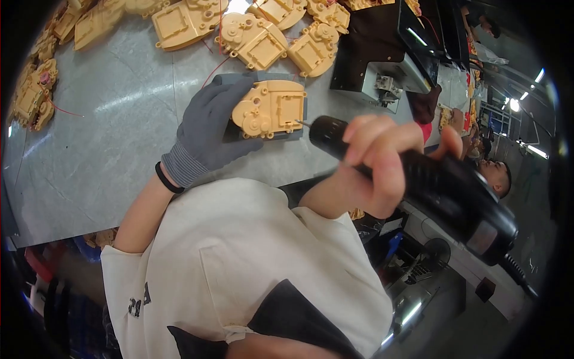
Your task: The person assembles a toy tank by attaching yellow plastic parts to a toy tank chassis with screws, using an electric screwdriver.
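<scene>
My left hand [209,122], in a grey knit glove, grips a yellow plastic housing [272,110] by its left side. The housing has round bosses and a rectangular recess, and it rests on a dark grey block [293,136] on the table. Bare fingers of my right hand [382,158] are wrapped round a black electric screwdriver [454,191], held tilted with its cord trailing to the lower right. The thin bit points left, its tip at the housing's right edge by the recess; whether it touches a screw is too small to tell.
Several more yellow housings [254,42] with thin red wires lie along the far side of the grey table [131,149], others at the far left. A metal device with a black cover [382,78] stands right of my work. Another person [495,176] is at the far right.
</scene>
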Tool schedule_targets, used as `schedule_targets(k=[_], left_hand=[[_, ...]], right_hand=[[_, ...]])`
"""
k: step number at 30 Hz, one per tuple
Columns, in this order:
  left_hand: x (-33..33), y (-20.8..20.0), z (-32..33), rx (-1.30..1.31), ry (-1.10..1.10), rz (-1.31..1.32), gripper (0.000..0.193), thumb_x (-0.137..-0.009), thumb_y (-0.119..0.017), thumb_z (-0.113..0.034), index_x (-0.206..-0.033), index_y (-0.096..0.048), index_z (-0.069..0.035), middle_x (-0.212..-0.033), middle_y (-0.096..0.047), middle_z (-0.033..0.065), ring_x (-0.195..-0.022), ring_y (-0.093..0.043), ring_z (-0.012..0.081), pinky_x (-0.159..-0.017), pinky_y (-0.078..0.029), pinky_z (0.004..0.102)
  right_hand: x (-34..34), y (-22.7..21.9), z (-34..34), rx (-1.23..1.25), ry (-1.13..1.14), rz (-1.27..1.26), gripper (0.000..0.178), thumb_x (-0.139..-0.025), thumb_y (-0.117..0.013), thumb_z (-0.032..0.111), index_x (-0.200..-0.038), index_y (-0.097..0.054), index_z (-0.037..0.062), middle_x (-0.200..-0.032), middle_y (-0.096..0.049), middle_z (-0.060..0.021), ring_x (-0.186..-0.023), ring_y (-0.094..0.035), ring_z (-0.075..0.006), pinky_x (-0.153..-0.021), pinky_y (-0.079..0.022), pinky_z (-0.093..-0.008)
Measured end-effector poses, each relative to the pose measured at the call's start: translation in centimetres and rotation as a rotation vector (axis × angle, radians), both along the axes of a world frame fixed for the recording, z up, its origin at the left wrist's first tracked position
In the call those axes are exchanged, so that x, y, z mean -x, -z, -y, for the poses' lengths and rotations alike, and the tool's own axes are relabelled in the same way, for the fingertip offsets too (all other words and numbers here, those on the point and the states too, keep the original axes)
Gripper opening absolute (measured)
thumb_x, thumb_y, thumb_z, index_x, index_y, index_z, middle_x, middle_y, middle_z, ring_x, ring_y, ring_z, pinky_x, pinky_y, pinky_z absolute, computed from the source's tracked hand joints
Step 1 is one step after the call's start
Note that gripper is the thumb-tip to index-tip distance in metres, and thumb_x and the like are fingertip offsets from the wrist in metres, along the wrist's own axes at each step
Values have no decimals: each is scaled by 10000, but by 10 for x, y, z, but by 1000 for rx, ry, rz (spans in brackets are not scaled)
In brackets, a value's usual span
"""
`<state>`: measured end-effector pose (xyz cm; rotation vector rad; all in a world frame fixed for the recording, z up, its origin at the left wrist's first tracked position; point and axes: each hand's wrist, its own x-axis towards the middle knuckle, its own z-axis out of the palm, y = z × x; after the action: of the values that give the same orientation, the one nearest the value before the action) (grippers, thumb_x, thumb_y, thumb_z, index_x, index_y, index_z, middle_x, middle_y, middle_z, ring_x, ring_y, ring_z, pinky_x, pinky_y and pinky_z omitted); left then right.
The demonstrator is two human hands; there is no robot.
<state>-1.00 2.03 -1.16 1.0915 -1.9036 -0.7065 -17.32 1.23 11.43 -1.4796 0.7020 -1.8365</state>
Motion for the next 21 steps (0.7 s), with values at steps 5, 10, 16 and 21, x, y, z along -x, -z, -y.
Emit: schedule_targets(k=[5, 10, 16, 21], left_hand=[[0, -1, -1, -13, 3, -3, 775, -598, -777, -276, -1255, -432, -53, -1217, -526, 89, -1015, -518, 270, -906, -413, 379], [-1, -2, -2, -7, 7, -46, 774, -591, -784, -262, -1249, -428, -60, -1177, -547, 85, -991, -532, 266, -894, -425, 378], [-3, 0, -6, -44, 5, -37, 803, -578, -796, -264, -1260, -419, -69, -1103, -567, 86, -984, -537, 260, -899, -426, 386], [-3, 2, -3, -31, -3, -42, 837, -574, -802, -275, -1283, -405, -75, -1077, -565, 86, -993, -533, 251, -918, -416, 384]], right_hand=[[-27, -2, 22, -181, 22, -39, 605, -740, -589, -6, -1219, -221, 25, -624, -533, -92, -494, -515, -174, -535, -466, -316], [-40, 6, 31, -230, 218, -269, 556, -703, -464, -21, -1214, -245, -14, -543, -436, -105, -385, -422, -183, -447, -430, -334], [-42, 21, 39, -356, 91, -99, 497, -693, -645, -3, -1087, -342, 8, -625, -577, -70, -490, -520, -114, -516, -456, -222], [-47, 22, 42, -260, 187, -374, 481, -702, -483, -73, -1146, -334, 36, -546, -463, -114, -385, -430, -185, -444, -415, -323]])
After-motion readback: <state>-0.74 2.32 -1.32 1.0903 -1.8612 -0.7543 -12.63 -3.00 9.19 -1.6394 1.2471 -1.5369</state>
